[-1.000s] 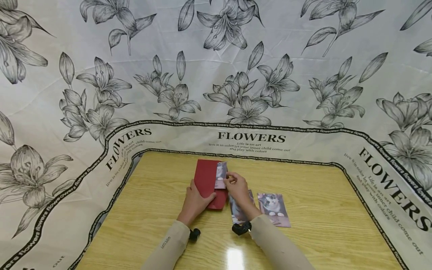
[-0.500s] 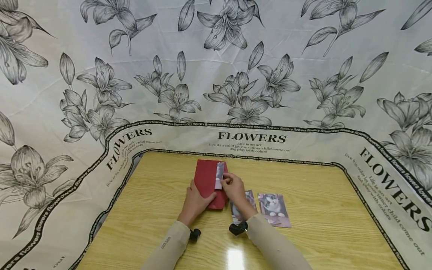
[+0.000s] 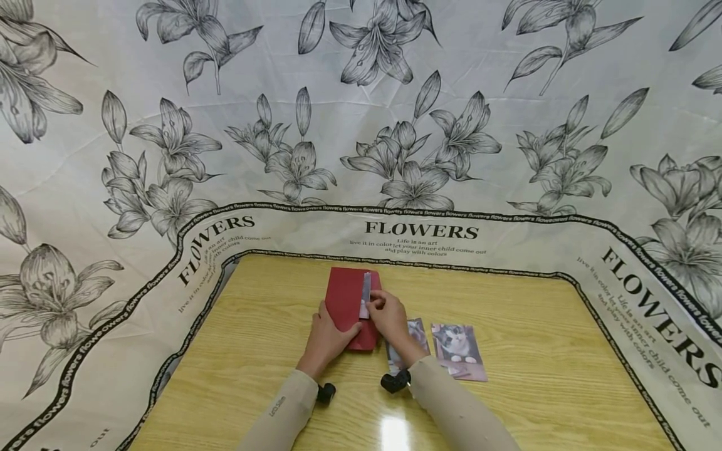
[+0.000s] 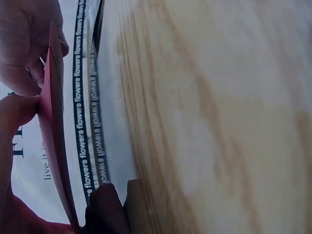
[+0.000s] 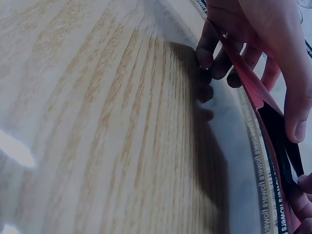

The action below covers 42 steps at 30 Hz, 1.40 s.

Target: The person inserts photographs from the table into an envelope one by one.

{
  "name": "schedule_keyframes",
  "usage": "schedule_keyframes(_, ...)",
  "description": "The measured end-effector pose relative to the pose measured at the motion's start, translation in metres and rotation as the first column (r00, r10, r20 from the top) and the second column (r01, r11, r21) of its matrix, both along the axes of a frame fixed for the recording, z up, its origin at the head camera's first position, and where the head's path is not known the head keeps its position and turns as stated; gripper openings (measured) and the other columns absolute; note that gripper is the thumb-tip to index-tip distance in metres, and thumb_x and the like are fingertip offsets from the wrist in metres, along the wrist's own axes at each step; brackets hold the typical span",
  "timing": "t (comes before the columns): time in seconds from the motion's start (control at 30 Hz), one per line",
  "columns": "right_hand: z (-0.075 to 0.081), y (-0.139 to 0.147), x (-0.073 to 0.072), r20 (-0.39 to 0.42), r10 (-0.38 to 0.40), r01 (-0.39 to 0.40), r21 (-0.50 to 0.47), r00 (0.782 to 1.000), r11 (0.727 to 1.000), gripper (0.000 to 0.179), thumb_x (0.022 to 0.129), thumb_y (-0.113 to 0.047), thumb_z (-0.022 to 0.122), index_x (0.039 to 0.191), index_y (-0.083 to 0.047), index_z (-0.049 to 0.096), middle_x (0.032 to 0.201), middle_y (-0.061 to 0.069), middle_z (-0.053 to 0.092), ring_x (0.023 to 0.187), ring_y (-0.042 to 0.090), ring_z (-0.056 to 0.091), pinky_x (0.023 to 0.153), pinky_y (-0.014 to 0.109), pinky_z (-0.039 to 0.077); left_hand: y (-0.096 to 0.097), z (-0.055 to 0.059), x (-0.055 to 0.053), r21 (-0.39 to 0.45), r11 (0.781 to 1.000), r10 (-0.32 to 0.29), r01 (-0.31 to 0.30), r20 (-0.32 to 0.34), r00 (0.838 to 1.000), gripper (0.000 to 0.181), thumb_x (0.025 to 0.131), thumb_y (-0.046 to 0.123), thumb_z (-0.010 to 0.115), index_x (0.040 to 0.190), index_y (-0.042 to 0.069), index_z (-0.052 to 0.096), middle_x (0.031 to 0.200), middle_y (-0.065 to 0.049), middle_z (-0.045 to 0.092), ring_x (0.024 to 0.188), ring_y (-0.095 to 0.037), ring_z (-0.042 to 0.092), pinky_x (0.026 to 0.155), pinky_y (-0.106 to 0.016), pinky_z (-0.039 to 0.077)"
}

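Observation:
My left hand [image 3: 329, 335] grips a red envelope [image 3: 343, 291] by its lower left part, thumb laid across the front. Fingers of my right hand [image 3: 390, 313] pinch a small cat photo card [image 3: 366, 288] at the envelope's right side. Only a narrow strip of that card shows; the rest is hidden inside the envelope. In the right wrist view, the red envelope [image 5: 246, 80] is seen edge-on, its mouth parted around the dark card. To the right on the table lie two more photo cards, one with a kitten [image 3: 455, 344] and one [image 3: 418, 335] partly covered by my right wrist.
The wood-grain table [image 3: 536, 351] has a bright glare spot near its front. A flower-printed cloth [image 3: 293, 150] walls off the back and sides. Black wrist cameras [image 3: 396, 380] sit on both wrists close to the tabletop.
The photo card has slid left, deeper into the red envelope, so its visible strip has narrowed. My right hand has moved left with it; the left hand stays put.

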State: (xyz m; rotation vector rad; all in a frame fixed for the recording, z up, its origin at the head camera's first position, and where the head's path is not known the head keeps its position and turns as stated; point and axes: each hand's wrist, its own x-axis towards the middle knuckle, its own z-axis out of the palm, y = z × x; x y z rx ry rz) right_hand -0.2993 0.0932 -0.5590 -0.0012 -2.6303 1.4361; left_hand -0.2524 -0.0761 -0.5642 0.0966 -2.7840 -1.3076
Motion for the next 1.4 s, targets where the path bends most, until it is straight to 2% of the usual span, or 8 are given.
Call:
schedule_keyframes(0.5,-0.004,-0.005,-0.002,0.011,-0.005,0.005,0.026,1.0,1.0,0.031,0.102,-0.015,0.074,0.133,-0.008,0.075,0.092,0.002,0.073,0.073,0.013,0.061,0.065,0.032,0.048,0.002,-0.003,0.001,0.008,1.0,-0.004,0.004,-0.016,1.0,0.114,0.089,0.05,0.085,0.163,-0.01,0.022,0.136,-0.036,0.049,0.114,-0.045,0.061,0.095,-0.059,0.055)
schedule_keyframes(0.97,-0.004,-0.008,0.002,-0.033,-0.022,0.024,0.061,0.999,0.998,0.03,0.102,-0.016,0.074,0.131,-0.007,0.075,0.091,0.002,0.073,0.077,0.016,0.063,0.07,0.035,0.051,0.002,-0.007,-0.002,-0.007,1.0,-0.005,0.004,-0.025,1.0,0.114,0.089,0.053,0.084,0.163,-0.009,0.023,0.133,-0.034,0.051,0.112,-0.044,0.061,0.094,-0.058,0.056)
schedule_keyframes(1.27,-0.001,0.005,0.003,-0.034,-0.004,0.003,-0.019,0.999,1.0,0.027,0.104,-0.014,0.072,0.129,-0.005,0.076,0.096,0.005,0.073,0.083,0.019,0.065,0.069,0.032,0.05,0.002,-0.004,-0.001,-0.013,1.0,0.009,-0.008,0.008,1.0,0.115,0.089,0.054,0.084,0.164,-0.008,0.022,0.136,-0.034,0.049,0.114,-0.043,0.062,0.096,-0.058,0.055)
schedule_keyframes(1.4,0.002,0.018,0.003,-0.046,-0.008,0.005,-0.062,0.999,0.998,0.026,0.103,-0.013,0.071,0.128,-0.004,0.076,0.099,0.01,0.073,0.075,0.017,0.062,0.061,0.029,0.049,0.002,-0.002,0.0,-0.011,1.0,0.019,-0.019,0.017,1.0,0.116,0.089,0.054,0.085,0.164,-0.007,0.022,0.135,-0.033,0.05,0.114,-0.044,0.062,0.097,-0.058,0.055)
